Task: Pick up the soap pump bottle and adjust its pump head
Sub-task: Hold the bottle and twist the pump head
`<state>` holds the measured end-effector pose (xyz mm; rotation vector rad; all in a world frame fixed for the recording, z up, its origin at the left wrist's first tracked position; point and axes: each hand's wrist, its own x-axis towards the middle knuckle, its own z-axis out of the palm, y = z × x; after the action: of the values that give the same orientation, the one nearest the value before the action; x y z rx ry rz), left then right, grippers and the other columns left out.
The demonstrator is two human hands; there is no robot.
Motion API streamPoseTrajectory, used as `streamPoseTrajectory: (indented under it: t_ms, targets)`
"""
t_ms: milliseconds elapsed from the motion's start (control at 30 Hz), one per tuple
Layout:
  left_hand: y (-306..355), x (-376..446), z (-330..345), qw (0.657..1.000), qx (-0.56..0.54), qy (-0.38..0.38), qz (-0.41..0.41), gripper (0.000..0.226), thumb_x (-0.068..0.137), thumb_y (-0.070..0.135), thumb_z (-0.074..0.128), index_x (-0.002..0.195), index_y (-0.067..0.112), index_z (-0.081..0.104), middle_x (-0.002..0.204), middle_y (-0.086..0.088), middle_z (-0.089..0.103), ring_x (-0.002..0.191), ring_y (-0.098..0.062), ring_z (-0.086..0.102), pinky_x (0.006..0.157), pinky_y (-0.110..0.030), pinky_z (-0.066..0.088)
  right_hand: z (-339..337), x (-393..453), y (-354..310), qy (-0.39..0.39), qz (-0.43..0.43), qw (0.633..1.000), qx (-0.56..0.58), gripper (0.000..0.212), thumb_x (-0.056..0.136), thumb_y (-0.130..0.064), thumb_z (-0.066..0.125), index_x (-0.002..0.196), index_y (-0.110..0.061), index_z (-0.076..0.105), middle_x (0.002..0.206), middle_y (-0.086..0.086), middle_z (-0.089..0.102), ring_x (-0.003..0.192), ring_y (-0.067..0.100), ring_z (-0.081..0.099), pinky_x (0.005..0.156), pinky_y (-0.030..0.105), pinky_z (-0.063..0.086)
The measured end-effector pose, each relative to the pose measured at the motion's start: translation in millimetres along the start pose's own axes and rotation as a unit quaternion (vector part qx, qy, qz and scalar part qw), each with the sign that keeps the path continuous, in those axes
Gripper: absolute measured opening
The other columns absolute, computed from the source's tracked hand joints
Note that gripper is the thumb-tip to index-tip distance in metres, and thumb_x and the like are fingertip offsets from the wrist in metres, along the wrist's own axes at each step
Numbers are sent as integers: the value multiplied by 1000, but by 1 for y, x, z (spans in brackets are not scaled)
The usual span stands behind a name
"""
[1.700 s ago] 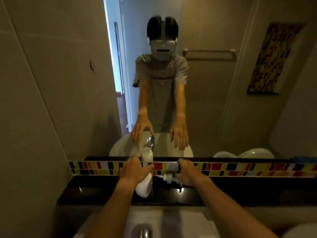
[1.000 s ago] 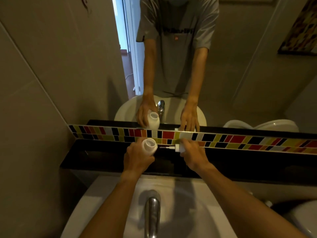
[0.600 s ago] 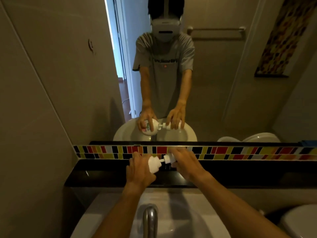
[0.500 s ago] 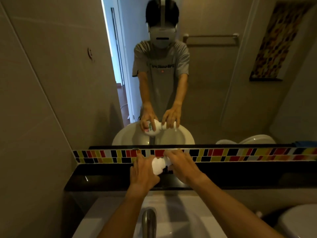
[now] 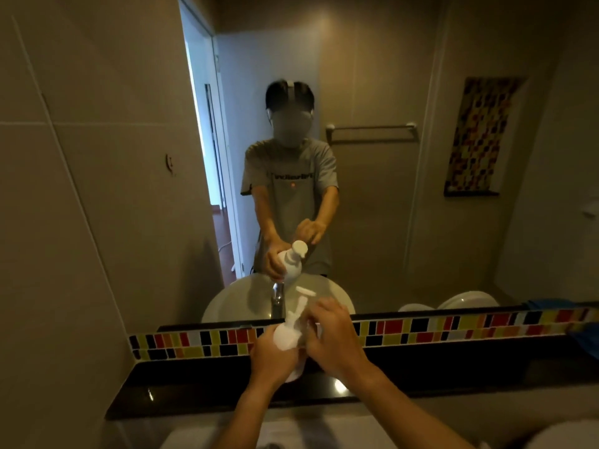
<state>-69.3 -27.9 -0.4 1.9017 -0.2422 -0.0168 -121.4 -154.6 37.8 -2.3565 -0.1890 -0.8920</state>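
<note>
Bottle: white soap pump bottle [image 5: 287,335] held up over the black ledge [image 5: 194,387], body wrapped in left hand [image 5: 272,358], tilted a bit toward right hand [image 5: 334,338].
Left hand: clamped round the bottle's lower body, base poking out under the palm.
Right hand: fingers curled in beside the neck, just right of the stem; touching the collar or not, cannot tell, blurred.
Pump head: pump head [image 5: 306,290] up on a thin stem, above and between both hands, looks extended.
Handling: looks like light, stiff plastic, smooth, probably slippery if wet; stem is likely the weak part. Hold body firm, turn at the collar or the flat top, not the stem.
Around: mosaic tile strip [image 5: 453,325] just beyond the hands, mirror [image 5: 389,189] above it showing the same grip, faucet reflected behind the bottle, sink basin [image 5: 201,442] below wrists.
Obstruction: nothing between hands and pump head; ledge close under the left hand.
</note>
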Motion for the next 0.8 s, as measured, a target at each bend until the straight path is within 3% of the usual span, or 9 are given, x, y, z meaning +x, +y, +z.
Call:
streamPoseTrajectory:
  t_ms: [33,100,200,233,333,467,633,700,800]
  targets:
    - [4,-1,0,998,-46,-4,-36,43,68,31,84,98,31,54,86,16,59,84,-10,63,57,-14,41,-1,1,-4,52,85,993,61,15,77,0,60,86,-13,64,94,0,61,93,18,59,82,27,51]
    - [8,-1,0,989,-117,-38,-83,57,63,27,87,107,24,51,96,5,63,83,-13,67,54,-18,49,-6,9,-10,83,273,940,185,25,77,2,60,98,-11,58,100,4,57,94,22,59,79,29,54]
    - [12,-4,-4,976,-162,-112,-94,54,68,21,84,114,18,54,102,-6,70,79,-19,76,55,-21,58,-17,23,-13,-45,410,823,391,35,86,-7,56,121,-6,52,114,16,61,97,28,63,80,40,54]
    - [13,-4,-5,974,-166,-125,-92,53,70,20,83,115,18,55,102,-8,70,77,-17,76,55,-21,58,-21,26,-14,-75,408,814,406,33,87,-7,55,120,0,56,110,19,64,93,30,64,79,41,54]
    - [19,-8,-1,983,-137,-101,-76,55,70,26,83,115,21,52,105,-2,65,80,-17,73,53,-18,56,-23,28,-20,-70,402,839,360,30,89,-18,65,116,-5,63,111,17,70,99,31,69,86,44,59]
    - [25,-12,6,996,-84,-14,-37,63,66,28,86,110,32,42,96,17,50,81,-5,57,51,-10,43,-12,26,-26,-32,396,866,304,42,83,-28,76,117,-10,61,111,11,69,100,26,69,78,37,62]
    - [25,-6,0,991,-112,25,-73,66,69,23,85,119,22,41,111,-2,54,94,-19,61,55,-19,48,-15,30,-27,-22,389,863,322,19,89,-19,66,106,-11,67,104,7,69,89,15,66,61,19,49]
    - [27,-6,-7,985,-149,7,-87,64,71,22,84,120,19,43,113,-6,58,95,-23,65,58,-25,55,-18,32,-24,-9,396,859,324,16,91,-14,61,104,-8,68,103,8,68,91,18,64,64,22,48]
    - [29,-6,-20,968,-206,-82,-116,68,65,27,84,122,15,50,111,-14,66,93,-30,71,65,-38,62,-24,38,-23,9,422,829,367,21,91,-11,55,108,-6,67,111,17,68,100,30,64,76,34,51]
